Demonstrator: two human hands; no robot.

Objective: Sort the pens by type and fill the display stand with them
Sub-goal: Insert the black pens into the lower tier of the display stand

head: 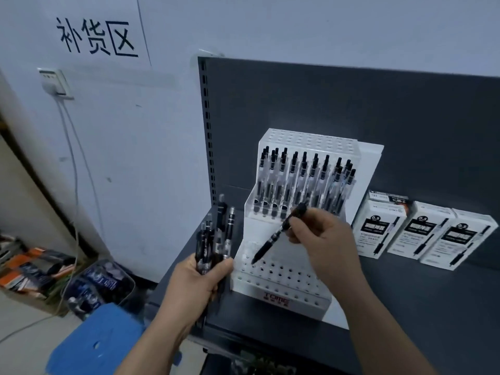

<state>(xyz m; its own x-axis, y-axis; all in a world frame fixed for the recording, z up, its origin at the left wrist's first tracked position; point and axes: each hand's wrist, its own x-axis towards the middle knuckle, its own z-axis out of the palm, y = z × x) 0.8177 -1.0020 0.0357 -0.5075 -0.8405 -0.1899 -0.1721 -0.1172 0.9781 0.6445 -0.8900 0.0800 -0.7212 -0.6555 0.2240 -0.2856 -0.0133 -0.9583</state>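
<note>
Right hand (322, 234) pinches a black pen (278, 232), tilted, tip down over the front holes of the white display stand (281, 282). Left hand (197, 282), just left, grips a bundle of pens (216, 236), black and clear-barrelled.

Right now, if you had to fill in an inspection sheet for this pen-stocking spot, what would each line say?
Surface: dark grey shelf, carrying the stand and boxes.
Job's things: white display stand; clear pens stand in its middle tier, top and bottom holes are bare; a black pen points tip-down at the bottom tier.
Clutter: several white pen boxes right of the stand.
Hands: left hand grips a pen bundle; right hand pinches the black pen.
Cables: cords hang from a wall socket towards the floor.
Surroundings: blue stool, bin of packets on the floor, wall sign.
</note>
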